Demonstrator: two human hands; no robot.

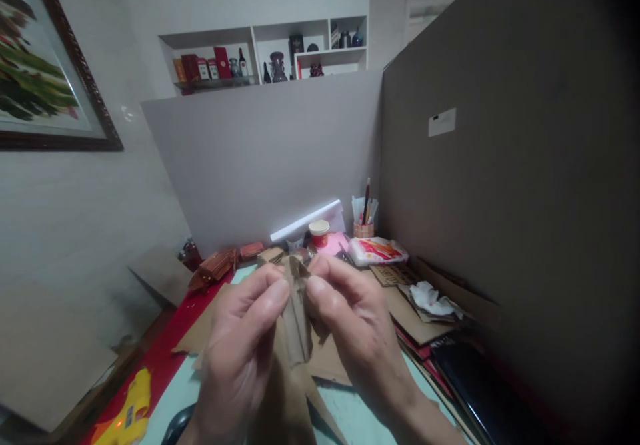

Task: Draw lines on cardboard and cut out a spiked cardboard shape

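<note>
Between my two hands a folded strip of brown cardboard [297,328] stands roughly upright, its top end torn and creased. My left hand [245,338] pinches its upper left side between thumb and fingers. On the other side, my right hand [355,321] grips the top right edge the same way, thumb pressed on the card. Longer brown pieces hang or lie below the strip; whether they join it I cannot tell. More flat cardboard [330,361] lies behind and under my hands on the pale green table surface [345,405].
A yellow glue gun [131,410] with an orange light lies at lower left. Toward the back are a red paper cup [319,235], a pen holder [364,229] and a tissue pack [379,251]. Cardboard sheets with crumpled tissue [433,299] and a black glossy object [485,385] line the right.
</note>
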